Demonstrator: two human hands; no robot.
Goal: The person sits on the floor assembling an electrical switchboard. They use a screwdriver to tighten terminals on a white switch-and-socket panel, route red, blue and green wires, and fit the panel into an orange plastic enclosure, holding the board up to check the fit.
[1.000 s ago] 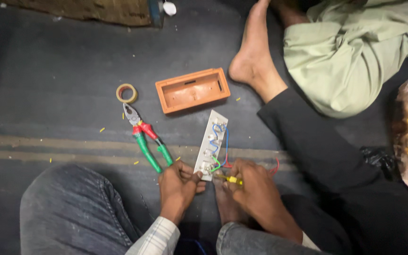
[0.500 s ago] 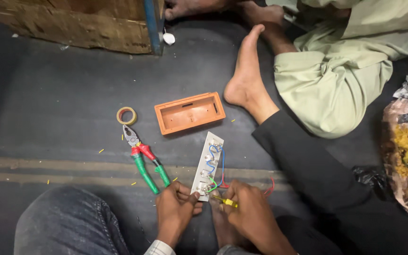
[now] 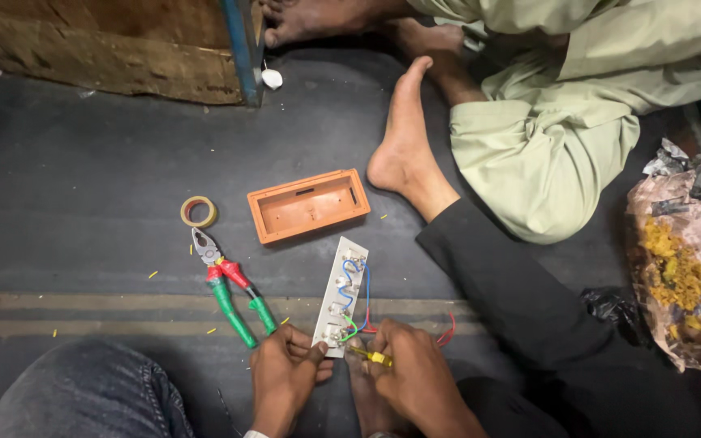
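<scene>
Dark grey floor [image 3: 83,162] with pale stripes; worn wooden crate [image 3: 99,40] behind.

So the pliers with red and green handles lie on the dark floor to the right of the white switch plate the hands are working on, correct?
Not quite. The head view shows the pliers with red and green handles lying left of the white switch plate, not right.
</scene>
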